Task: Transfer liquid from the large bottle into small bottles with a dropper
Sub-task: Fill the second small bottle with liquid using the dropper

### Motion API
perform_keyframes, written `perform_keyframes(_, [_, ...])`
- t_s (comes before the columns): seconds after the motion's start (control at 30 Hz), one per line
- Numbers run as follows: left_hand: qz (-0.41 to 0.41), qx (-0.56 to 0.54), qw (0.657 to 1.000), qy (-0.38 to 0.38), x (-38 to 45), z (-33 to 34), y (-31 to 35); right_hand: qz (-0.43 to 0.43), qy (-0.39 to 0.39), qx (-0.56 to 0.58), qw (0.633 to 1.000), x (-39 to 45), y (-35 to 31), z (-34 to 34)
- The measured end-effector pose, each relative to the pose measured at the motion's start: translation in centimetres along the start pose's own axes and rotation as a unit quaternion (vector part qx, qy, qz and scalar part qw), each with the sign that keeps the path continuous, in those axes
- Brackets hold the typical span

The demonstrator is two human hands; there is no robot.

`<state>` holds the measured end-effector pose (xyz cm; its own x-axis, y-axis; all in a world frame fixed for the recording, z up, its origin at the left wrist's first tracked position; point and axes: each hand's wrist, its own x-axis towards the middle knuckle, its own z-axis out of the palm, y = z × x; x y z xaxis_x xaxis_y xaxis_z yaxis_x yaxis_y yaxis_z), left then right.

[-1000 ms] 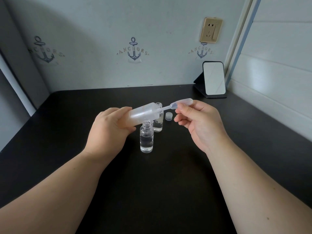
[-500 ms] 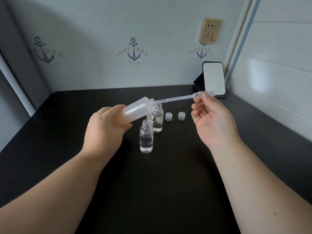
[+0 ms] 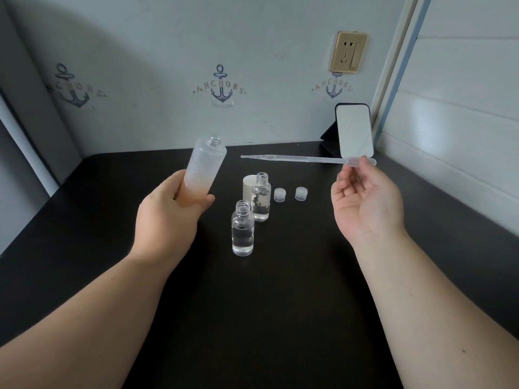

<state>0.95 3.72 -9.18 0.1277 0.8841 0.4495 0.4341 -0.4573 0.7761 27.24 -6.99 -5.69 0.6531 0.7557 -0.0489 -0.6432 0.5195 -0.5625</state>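
- The large frosted plastic bottle [image 3: 206,167], uncapped, is held above the table's left-centre, mouth up and tipped a little to the right. A small pool of liquid sits low in it, near the gripping fingers; the rest looks empty.
- The left hand [image 3: 171,217] is wrapped round the bottle's lower end, fingers and thumb curled tight on it.
- The long clear plastic dropper [image 3: 306,158] lies nearly level in the air, its fine tip pointing left toward the bottle's neck but well apart from it — outside the mouth. Whether its stem carries liquid I cannot tell.
- The right hand [image 3: 365,200] pinches the dropper's bulb between thumb and fingertips, palm turned up.
- Below, two small clear glass bottles stand open on the black table [image 3: 280,318]: the near small bottle [image 3: 243,228] and the far small bottle [image 3: 261,197] both already hold liquid, roughly half or more.
- Judging by this, the transfer is well along — the source is almost drained and both receivers are partly filled; emptying the dropper and capping remain.
- Two small translucent ribbed caps [image 3: 290,194] sit just right of the far bottle; a white cylindrical cap [image 3: 248,189] stands behind it.
- A small black-framed mirror [image 3: 354,130] leans at the back right, under a gold wall socket [image 3: 348,51].
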Motion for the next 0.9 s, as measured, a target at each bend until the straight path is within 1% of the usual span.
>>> perform_keyframes(0.23, [-0.021, -0.014, 0.999, -0.021, -0.3, 0.1, 0.7, 0.003, 0.007, -0.007, 1.000, 0.1, 0.0, 0.0])
perform_keyframes(0.4, [-0.032, -0.009, 0.999, -0.016, -0.2, 0.2, 0.6, 0.006, 0.017, -0.011, 1.000, 0.1, 0.1, 0.2])
perform_keyframes(0.6, [-0.050, -0.007, 0.998, -0.027, -0.1, 0.1, 0.5, 0.004, 0.012, -0.019, 1.000, 0.2, 0.2, 0.2])
perform_keyframes(0.73, [-0.065, -0.052, 0.996, -0.027, -0.4, -0.1, 0.9, 0.004, 0.001, -0.024, 1.000, 0.2, 0.2, 0.2])
perform_keyframes(0.8, [-0.071, -0.090, 0.993, -0.002, -0.7, -0.3, 1.2, 0.002, -0.002, -0.025, 1.000, 0.1, 0.2, 0.1])
perform_keyframes(0.9, [-0.029, -0.108, 0.990, 0.087, -1.4, -1.3, 1.6, 0.001, -0.005, -0.031, 1.000, 0.1, 0.3, 0.1])
